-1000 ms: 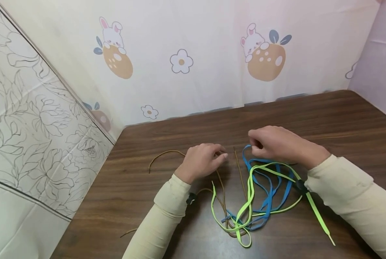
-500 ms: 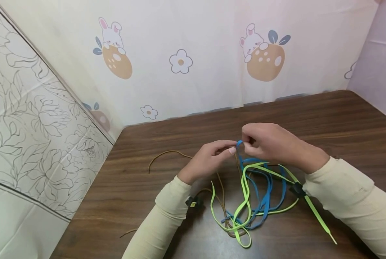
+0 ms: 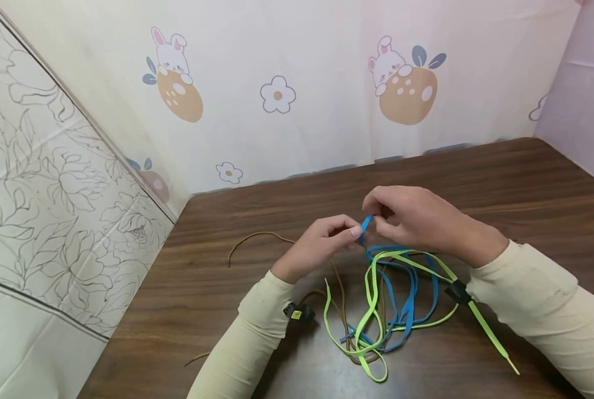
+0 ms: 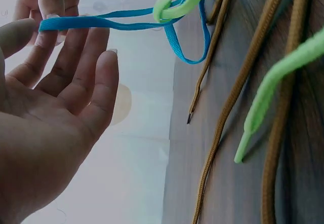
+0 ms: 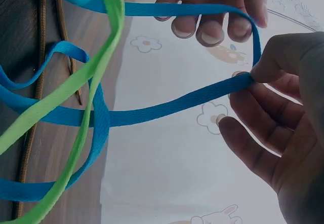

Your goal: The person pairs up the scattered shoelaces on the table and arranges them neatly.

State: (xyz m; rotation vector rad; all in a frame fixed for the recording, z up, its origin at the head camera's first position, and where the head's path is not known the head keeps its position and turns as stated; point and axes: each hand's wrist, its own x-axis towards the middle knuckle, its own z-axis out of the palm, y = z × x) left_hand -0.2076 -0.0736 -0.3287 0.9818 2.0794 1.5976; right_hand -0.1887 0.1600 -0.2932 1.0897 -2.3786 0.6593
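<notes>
Bench: Dark brown wood with long grain is filling the lower part of the head view; the bench is standing against a cloth wall.
Wall: The pale wall is showing printed rabbits, orange fruits and white flowers; on the left a white panel is carrying black line drawings of large flowers.
Blue lace: The flat, woven blue lace is rising from the bench in loops, and one part of it is stretching in the air to both hands.
Green lace: The bright green lace is crossing over the blue one, and its end is narrowing into a thin tip.
Brown laces: The brown laces are looking round and braided; they are curving over the bench, partly under the tangle.
Left hand: The left hand is pinching the blue lace, its grip being closed with thumb and forefinger.
Right hand: The right hand, just beside, is also clamping the blue lace between thumb and forefinger.
Sleeves: Cream sleeves are covering both forearms.
</notes>
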